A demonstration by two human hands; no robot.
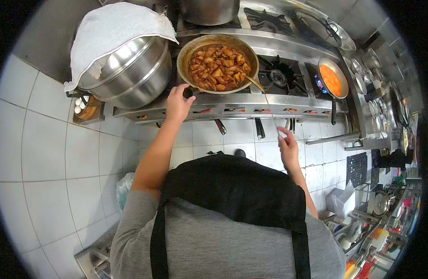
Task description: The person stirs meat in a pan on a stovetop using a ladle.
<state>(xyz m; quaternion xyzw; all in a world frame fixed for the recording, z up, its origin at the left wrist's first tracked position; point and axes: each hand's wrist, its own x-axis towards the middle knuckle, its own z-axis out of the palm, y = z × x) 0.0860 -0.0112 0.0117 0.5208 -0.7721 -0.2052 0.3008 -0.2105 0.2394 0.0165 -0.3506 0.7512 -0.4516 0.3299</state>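
A wide pan [182, 52] of browned, sauced chunks of food [217, 67] sits on the stove. At its front left edge, my left hand [178, 104] grips the pan's short black handle [189, 92] between thumb and fingers. My right hand [288, 148] is closed around the end of a long, thin-handled metal spoon [256, 84]. The spoon's head rests at the right side of the pan, partly in the food. Its exact shape is hidden there.
Left of the pan stands a large steel pot [144, 69] draped with a white cloth [116, 23]. At right, a small frying pan [333, 80] with orange contents sits over a blue flame. A bare burner [280, 74] lies between. Eggs [79, 106] sit far left.
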